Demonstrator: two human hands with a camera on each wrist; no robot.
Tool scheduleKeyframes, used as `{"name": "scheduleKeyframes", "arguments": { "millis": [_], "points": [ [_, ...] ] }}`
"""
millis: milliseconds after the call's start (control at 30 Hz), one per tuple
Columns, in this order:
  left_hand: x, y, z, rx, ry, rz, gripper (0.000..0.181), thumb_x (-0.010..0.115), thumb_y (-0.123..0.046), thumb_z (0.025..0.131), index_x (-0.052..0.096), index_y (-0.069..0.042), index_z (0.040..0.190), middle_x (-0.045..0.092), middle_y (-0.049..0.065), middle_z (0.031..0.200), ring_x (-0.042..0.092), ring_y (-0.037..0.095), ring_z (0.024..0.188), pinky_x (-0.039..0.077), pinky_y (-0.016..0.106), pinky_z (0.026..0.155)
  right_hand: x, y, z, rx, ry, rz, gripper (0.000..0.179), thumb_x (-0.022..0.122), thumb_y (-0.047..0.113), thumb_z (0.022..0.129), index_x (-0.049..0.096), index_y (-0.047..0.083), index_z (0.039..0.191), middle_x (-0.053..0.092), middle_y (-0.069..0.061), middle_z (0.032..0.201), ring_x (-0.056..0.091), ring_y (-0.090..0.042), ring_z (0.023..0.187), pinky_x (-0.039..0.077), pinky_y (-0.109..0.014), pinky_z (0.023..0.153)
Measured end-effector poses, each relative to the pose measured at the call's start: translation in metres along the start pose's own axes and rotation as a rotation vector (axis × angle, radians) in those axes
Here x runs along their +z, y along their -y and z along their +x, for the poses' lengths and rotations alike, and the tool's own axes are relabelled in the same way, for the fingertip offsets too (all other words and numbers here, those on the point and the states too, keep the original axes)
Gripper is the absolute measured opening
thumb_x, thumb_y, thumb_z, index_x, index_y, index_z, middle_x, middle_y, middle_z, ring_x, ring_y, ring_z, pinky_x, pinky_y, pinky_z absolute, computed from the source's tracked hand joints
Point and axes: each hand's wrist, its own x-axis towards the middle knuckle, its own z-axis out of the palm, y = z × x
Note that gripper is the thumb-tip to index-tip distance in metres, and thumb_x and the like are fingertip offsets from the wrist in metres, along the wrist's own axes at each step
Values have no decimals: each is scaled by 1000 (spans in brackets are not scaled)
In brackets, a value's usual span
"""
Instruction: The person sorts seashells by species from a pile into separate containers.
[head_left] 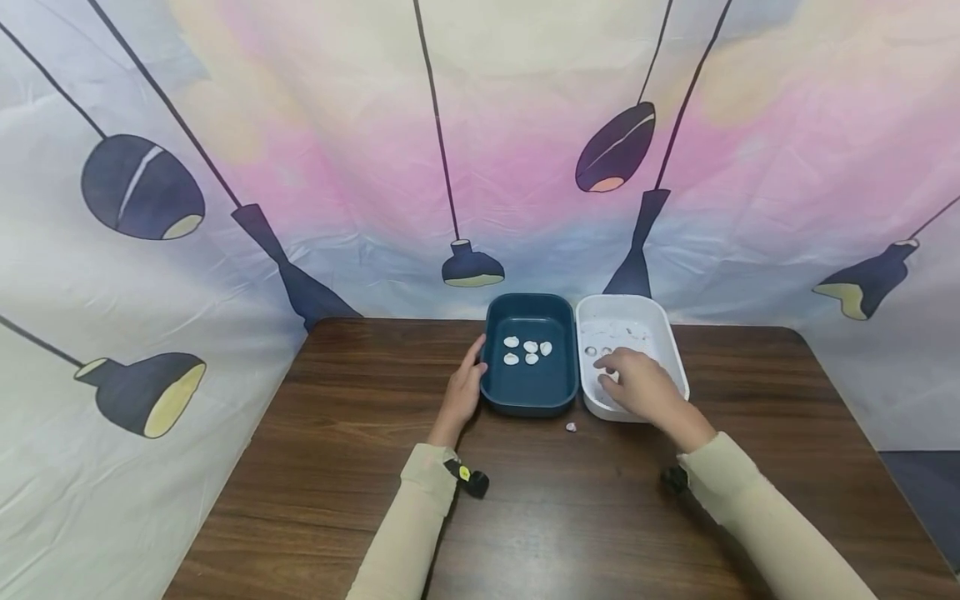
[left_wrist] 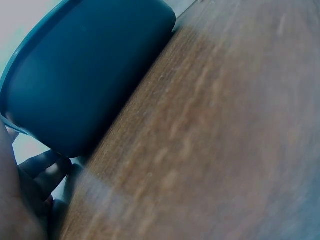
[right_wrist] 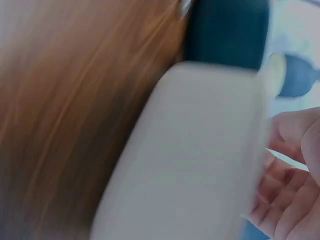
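A teal tray stands near the back of the table, with several small white shells on its floor. My left hand rests against the tray's left side, its fingers fairly straight along the outer wall. Touching the teal tray on the right is a white tray, holding several small pale round pieces. My right hand reaches over the white tray's near edge, fingers bent loosely downward and thumb apart from the index finger. Nothing shows between them. The hand hides part of the tray's floor.
One small pinkish-white piece lies on the brown wooden table, just in front of the trays. Behind the table hangs a cloth backdrop printed with lamps. Wrist cameras are strapped at both sleeves.
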Motion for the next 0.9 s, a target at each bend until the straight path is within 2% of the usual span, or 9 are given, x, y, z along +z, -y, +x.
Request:
{"name": "scheduleKeyframes", "arguments": {
  "millis": [100, 300, 433, 567, 700, 900],
  "points": [
    [-1, 0, 1, -2, -3, -2, 58, 37, -30, 108, 36, -35, 166, 37, 4, 169, 33, 33, 155, 27, 61, 122, 0, 19, -5, -56, -6, 17, 14, 73, 4, 89, 80, 2, 102, 73, -7, 86, 69, -25, 79, 58, -47, 73],
    [-2, 1, 0, 6, 1, 2, 58, 36, -30, 108, 36, -33, 166, 38, 4, 169, 34, 34, 155, 27, 62, 122, 7, 41, -16, -56, 80, 42, 10, 75, 5, 90, 80, 6, 99, 76, 0, 87, 68, -14, 78, 58, -41, 72],
    [-1, 1, -1, -3, 7, 1, 58, 36, -30, 109, 35, -33, 167, 37, 5, 169, 34, 34, 155, 27, 62, 122, 15, 51, -25, -88, 132, 49, 7, 77, 5, 90, 80, 8, 95, 75, 3, 84, 66, -10, 74, 58, -37, 69],
    [-1, 0, 0, -6, 3, 1, 58, 36, -30, 109, 35, -33, 166, 37, 4, 169, 33, 33, 155, 27, 62, 122, 25, 55, -30, -113, 188, 6, 7, 78, 4, 88, 79, 9, 93, 74, 3, 83, 67, -12, 73, 58, -36, 69],
    [-1, 1, 0, -7, 3, -7, 58, 36, -30, 108, 36, -32, 166, 36, 4, 169, 33, 33, 155, 26, 63, 122, 36, 53, -32, -97, 250, -59, 8, 77, 2, 89, 77, 9, 90, 73, 1, 81, 68, -16, 71, 57, -37, 65],
    [0, -1, -1, -2, 2, 1, 58, 36, -31, 109, 36, -33, 166, 38, 5, 169, 35, 34, 154, 28, 62, 121, 45, 51, -32, -123, 244, -124, 9, 77, 0, 90, 75, 9, 88, 70, -1, 79, 69, -20, 71, 55, -37, 62]
  ]
}}
